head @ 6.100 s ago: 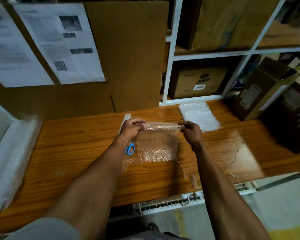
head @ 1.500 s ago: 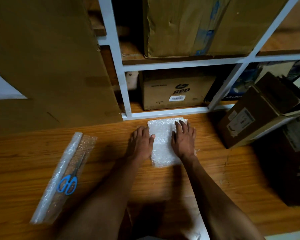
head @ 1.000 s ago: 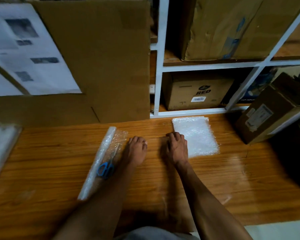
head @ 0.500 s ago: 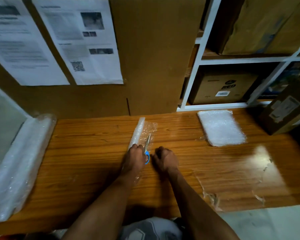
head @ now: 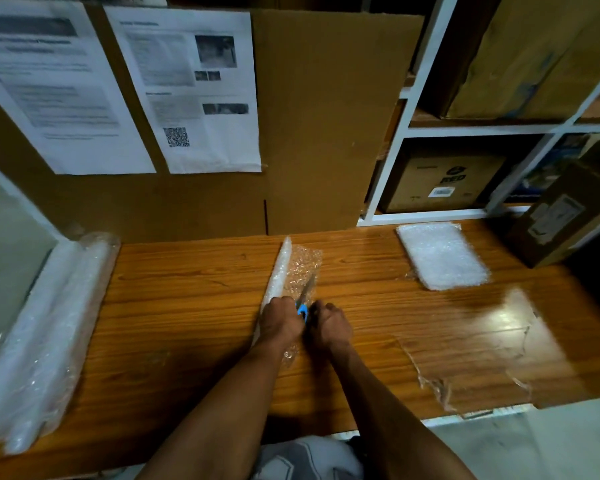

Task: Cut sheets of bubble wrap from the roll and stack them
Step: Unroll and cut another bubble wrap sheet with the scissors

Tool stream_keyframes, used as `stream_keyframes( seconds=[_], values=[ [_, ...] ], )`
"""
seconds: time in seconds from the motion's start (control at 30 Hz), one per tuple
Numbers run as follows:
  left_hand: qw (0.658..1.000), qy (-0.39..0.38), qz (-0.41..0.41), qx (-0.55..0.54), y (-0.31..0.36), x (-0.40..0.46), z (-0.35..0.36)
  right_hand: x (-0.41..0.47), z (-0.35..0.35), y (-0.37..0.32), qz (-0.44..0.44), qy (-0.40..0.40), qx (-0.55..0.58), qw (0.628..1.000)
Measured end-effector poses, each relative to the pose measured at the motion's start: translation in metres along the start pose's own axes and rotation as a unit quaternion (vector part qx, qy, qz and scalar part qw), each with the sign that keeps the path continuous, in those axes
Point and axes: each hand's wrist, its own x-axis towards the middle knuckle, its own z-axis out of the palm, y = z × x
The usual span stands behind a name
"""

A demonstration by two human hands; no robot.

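A thin bubble wrap roll (head: 280, 268) lies across the middle of the wooden table (head: 187, 306), with a short loose flap (head: 305, 265) spread to its right. On that flap lie scissors (head: 305, 299) with a blue handle. My left hand (head: 279, 323) curls over the roll's near end. My right hand (head: 330, 326) is right beside it, fingers curled at the blue handle. A stack of cut bubble wrap sheets (head: 442, 256) lies flat at the back right, apart from both hands.
A large bubble wrap roll (head: 45, 334) lies along the table's left end. Torn clear film (head: 465, 368) clings to the tabletop at the right front. Behind stand a cardboard panel with papers (head: 187, 91), a white shelf with boxes (head: 444, 181), and a tilted box (head: 565, 213).
Both hands left the stack at the back right and came to the thin roll and scissors. Over the last half second they have hardly moved.
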Motion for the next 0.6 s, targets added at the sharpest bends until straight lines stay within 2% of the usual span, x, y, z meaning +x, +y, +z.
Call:
stream_keyframes(
  seconds=[0.13, 0.3, 0.5, 0.6],
  values=[
    [0.982, -0.069, -0.076, -0.161, -0.008, 0.012, -0.002, -0.004, 0.007, -0.007, 0.025, -0.016, -0.063, 0.998],
    [0.915, -0.133, -0.106, -0.367, -0.019, 0.010, -0.005, -0.010, 0.012, -0.022, 0.031, -0.027, -0.140, 0.989],
    [0.905, -0.118, -0.096, -0.396, -0.034, 0.005, -0.015, -0.010, 0.017, -0.026, 0.028, -0.035, -0.113, 0.993],
    [0.911, -0.109, -0.099, -0.386, -0.041, 0.002, -0.022, -0.009, 0.017, -0.022, 0.035, -0.014, -0.035, 0.999]
  ],
)
